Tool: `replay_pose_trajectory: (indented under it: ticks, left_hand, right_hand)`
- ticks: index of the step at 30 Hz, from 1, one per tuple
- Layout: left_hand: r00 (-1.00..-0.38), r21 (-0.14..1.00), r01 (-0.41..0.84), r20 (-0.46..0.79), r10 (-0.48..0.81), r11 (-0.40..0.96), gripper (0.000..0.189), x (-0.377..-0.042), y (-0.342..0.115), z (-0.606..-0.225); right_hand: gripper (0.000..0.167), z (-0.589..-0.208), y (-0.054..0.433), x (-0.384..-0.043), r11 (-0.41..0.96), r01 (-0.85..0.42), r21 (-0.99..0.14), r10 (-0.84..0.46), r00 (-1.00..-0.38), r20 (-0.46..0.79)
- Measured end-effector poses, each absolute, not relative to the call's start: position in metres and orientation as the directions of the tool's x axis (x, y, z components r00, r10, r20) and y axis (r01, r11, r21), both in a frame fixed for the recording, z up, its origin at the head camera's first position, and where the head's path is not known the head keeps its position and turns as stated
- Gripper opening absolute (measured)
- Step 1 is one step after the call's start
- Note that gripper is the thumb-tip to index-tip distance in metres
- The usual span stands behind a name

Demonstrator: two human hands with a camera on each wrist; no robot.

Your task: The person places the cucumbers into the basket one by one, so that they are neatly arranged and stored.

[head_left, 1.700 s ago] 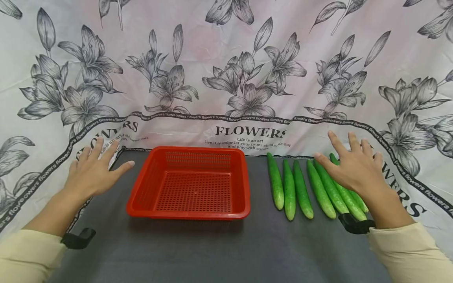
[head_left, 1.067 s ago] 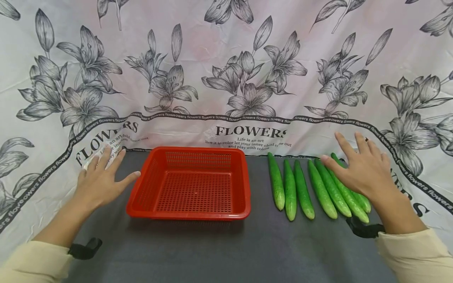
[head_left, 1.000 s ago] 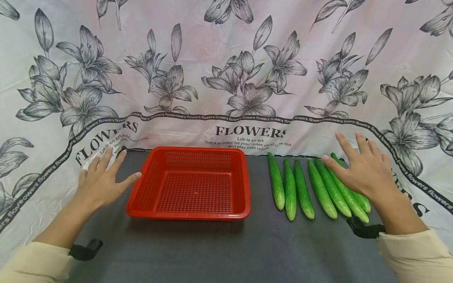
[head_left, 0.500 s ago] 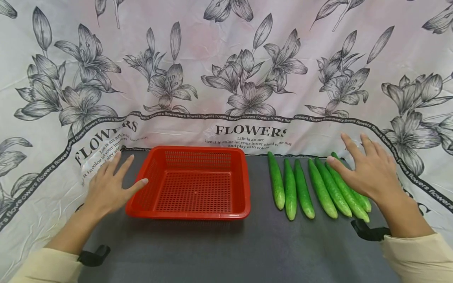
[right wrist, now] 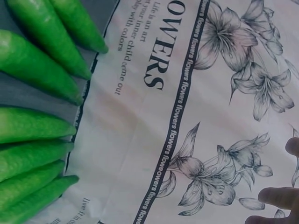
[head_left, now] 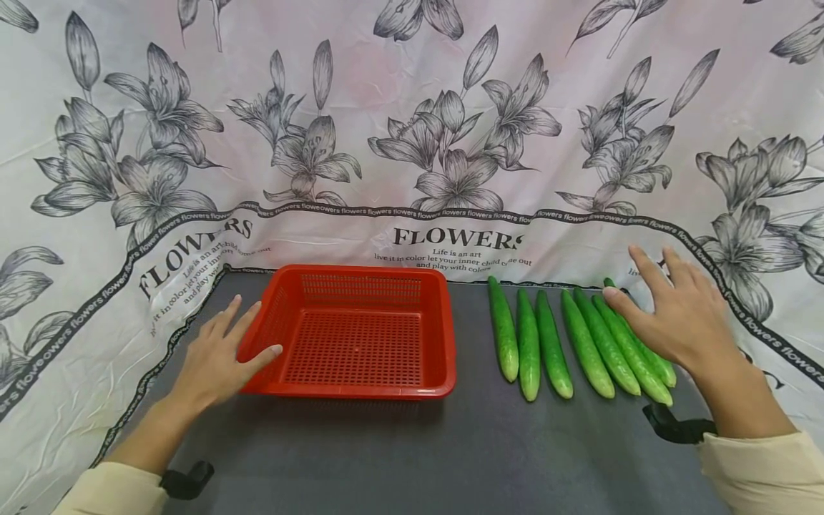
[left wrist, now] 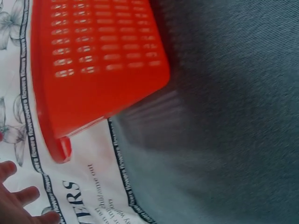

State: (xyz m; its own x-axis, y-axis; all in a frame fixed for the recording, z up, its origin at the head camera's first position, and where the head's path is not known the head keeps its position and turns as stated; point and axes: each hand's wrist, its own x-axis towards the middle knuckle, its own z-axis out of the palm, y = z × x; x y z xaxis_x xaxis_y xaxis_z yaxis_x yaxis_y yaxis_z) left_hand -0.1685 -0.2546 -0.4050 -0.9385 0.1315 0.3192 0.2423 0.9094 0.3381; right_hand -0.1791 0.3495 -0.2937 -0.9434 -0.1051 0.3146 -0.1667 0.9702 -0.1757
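My left hand (head_left: 215, 361) holds nothing, its fingers spread and overlapping the left rim of a red plastic basket (head_left: 347, 392) in the head view. The left wrist view shows the basket's slotted side wall (left wrist: 107, 84), with the fingertips (left wrist: 28, 195) at the lower left corner. On the other side, my right hand (head_left: 685, 315) hovers with spread fingers over the rightmost of several green cucumbers (head_left: 582, 343). These lie side by side, pale ends toward me; the right wrist view has their darker ends (right wrist: 37, 126) at left. That hand is empty too.
A dark grey cloth (head_left: 450, 458) covers the table. Behind it, a white curtain (head_left: 412, 172) with grey flowers and lettering hangs down to the table's back edge and along both sides. Each wrist bears a black strap mount (head_left: 187, 481).
My left hand has moved right and toward me, from beside the basket to its left rim. My right hand has drifted slightly right. Basket and cucumbers stay where they were.
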Motion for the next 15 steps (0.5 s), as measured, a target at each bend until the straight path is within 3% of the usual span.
replay_pose_trajectory:
  ticks: [15]
  left_hand:
    - [-0.944, 0.350, 0.247, 0.298, 0.143, 0.904, 0.076, -0.164, -0.251, -0.433]
  right_hand:
    - [0.073, -0.302, 0.356, -0.180, 0.964, -0.171, -0.205, -0.094, -0.936, 0.340]
